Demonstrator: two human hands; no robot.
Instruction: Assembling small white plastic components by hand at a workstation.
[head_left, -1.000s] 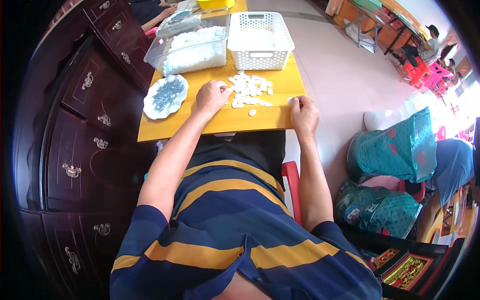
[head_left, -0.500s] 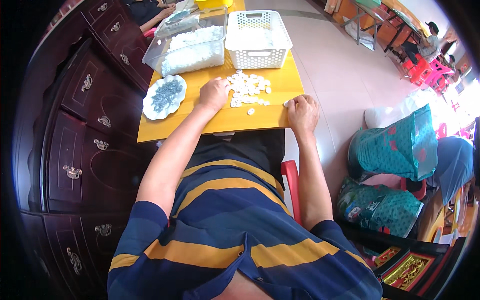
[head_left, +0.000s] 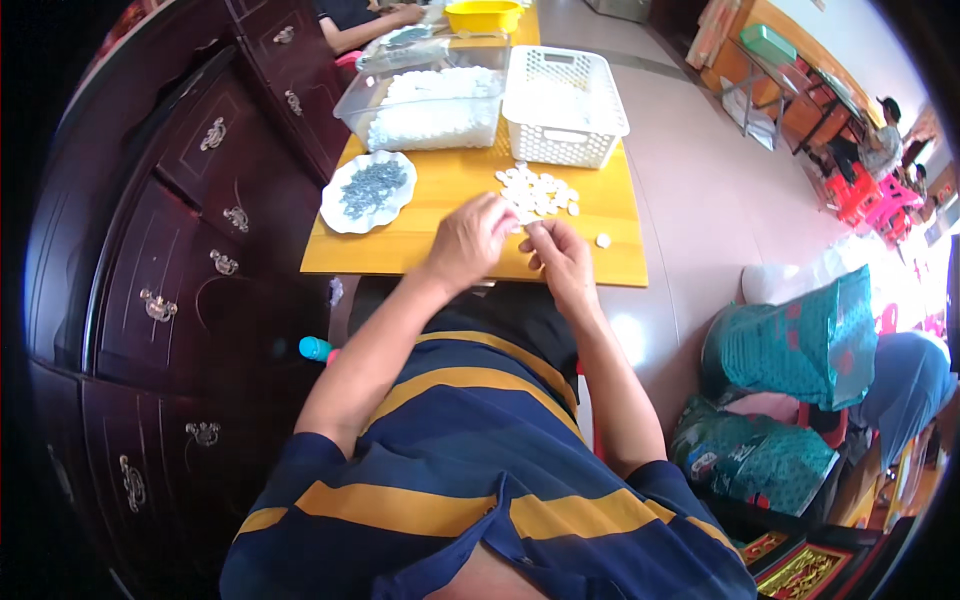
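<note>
Over the near part of the yellow table (head_left: pixel 450 180), both hands meet with fingertips close together. My left hand (head_left: pixel 468 238) is closed in a pinch, with a small white piece (head_left: pixel 515 226) at its fingertips. My right hand (head_left: pixel 563 258) has thumb and fingers pressed together against the same spot; what it grips is too small to make out. Just beyond them lies a loose pile of small white rounded pieces (head_left: pixel 541 191). One single white piece (head_left: pixel 603 241) sits apart, right of my right hand.
A scalloped white plate (head_left: pixel 334 212) of small grey-blue parts stands at left. Behind are a clear bin (head_left: pixel 485 127) of white pieces, a white perforated basket (head_left: pixel 570 147) and a yellow basin (head_left: pixel 484 15). Dark cabinets (head_left: pixel 150 250) line the left; teal sacks (head_left: pixel 775 345) stand right.
My right hand has left the single white piece near the table's right side and come in to my left hand. The left hand has drawn nearer from the pile's left edge. The view has shifted.
</note>
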